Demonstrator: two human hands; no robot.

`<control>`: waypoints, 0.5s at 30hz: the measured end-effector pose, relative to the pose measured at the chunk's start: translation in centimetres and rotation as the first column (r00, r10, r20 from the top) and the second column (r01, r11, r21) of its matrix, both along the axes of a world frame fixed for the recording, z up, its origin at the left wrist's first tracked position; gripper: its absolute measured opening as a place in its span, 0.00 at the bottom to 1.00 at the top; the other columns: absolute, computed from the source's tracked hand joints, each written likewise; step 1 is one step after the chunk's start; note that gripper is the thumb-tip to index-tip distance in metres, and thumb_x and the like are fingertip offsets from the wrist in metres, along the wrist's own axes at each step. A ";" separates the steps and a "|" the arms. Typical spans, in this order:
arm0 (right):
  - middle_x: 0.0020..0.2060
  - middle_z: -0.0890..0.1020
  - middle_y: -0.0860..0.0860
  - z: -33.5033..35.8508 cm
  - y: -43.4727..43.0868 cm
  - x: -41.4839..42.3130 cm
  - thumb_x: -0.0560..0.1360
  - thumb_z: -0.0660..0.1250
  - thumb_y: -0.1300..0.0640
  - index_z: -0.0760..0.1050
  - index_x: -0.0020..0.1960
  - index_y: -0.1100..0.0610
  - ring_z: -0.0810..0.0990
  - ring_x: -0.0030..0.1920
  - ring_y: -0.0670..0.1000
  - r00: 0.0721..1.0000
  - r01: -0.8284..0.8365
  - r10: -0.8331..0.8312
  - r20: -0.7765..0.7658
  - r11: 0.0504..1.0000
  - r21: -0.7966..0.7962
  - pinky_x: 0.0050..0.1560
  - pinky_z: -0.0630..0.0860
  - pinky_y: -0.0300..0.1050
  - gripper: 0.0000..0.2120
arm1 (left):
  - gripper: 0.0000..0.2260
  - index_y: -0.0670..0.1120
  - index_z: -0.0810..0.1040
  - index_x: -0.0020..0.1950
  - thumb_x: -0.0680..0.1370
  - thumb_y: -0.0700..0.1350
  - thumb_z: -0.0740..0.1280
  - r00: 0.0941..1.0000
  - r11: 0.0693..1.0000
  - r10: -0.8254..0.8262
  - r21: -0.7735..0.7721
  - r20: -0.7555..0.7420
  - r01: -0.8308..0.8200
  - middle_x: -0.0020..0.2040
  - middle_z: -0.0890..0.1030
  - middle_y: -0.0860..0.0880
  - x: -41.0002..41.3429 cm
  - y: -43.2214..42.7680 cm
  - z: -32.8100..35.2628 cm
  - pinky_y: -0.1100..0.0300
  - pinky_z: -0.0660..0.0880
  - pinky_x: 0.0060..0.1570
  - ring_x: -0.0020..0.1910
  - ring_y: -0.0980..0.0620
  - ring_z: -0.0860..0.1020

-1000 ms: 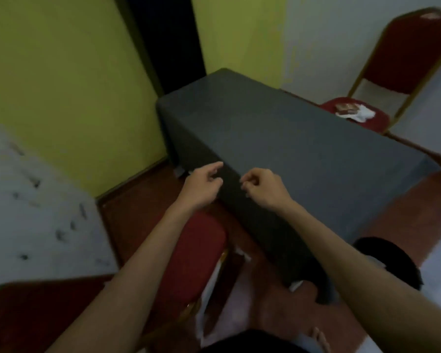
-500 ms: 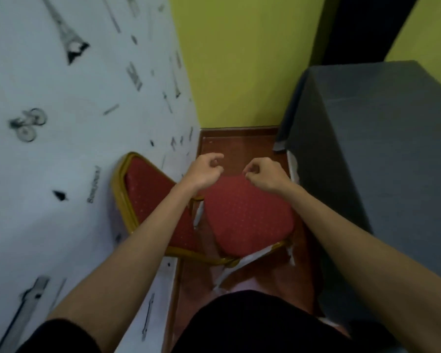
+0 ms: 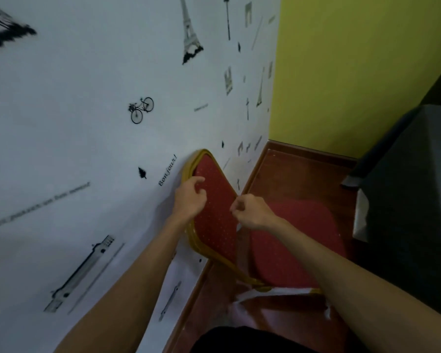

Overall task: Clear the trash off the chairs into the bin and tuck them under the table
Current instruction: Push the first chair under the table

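Note:
A red padded chair (image 3: 298, 240) with a gold frame stands with its backrest against the white wall; its seat is bare. My left hand (image 3: 189, 197) hovers at the upper part of the backrest, fingers loosely curled and apart, holding nothing. My right hand (image 3: 250, 211) hangs over the gap between backrest and seat, fingers half curled, holding nothing. The table under a dark grey cloth (image 3: 415, 189) stands to the right of the chair. No bin and no trash show in this view.
A white wall with black printed decals (image 3: 99, 149) runs along the left, right behind the chair. A yellow wall (image 3: 354, 72) closes the far end. Red-brown floor (image 3: 303, 171) shows between the chair, the walls and the table.
My view has swung left from the table to the chair by the wall. Both hands have moved in over the chair's backrest, still holding nothing.

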State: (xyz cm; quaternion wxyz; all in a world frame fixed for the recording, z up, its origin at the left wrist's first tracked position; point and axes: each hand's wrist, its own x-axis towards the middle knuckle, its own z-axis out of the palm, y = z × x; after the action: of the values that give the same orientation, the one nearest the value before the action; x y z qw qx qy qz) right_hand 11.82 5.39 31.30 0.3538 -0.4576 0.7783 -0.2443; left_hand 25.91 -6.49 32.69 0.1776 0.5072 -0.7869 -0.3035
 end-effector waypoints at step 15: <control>0.63 0.78 0.56 -1.1 -8.4 7.5 0.72 0.72 0.38 0.71 0.67 0.58 0.79 0.60 0.59 0.995 -0.072 0.045 0.085 0.934 0.350 0.58 0.79 0.54 0.32 | 0.17 0.38 0.80 0.55 0.69 0.26 0.63 0.947 0.627 0.236 0.779 -0.218 0.023 0.47 0.83 0.36 -1.0 -10.2 -3.5 0.45 0.81 0.45 0.43 0.40 0.81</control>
State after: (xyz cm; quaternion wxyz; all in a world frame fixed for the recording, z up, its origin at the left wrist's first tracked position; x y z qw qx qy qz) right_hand 19.35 -3.03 30.16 0.4664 -0.4003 0.7814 -0.1076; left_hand 24.93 -16.71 29.15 0.0781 0.5282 -0.5125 -0.6725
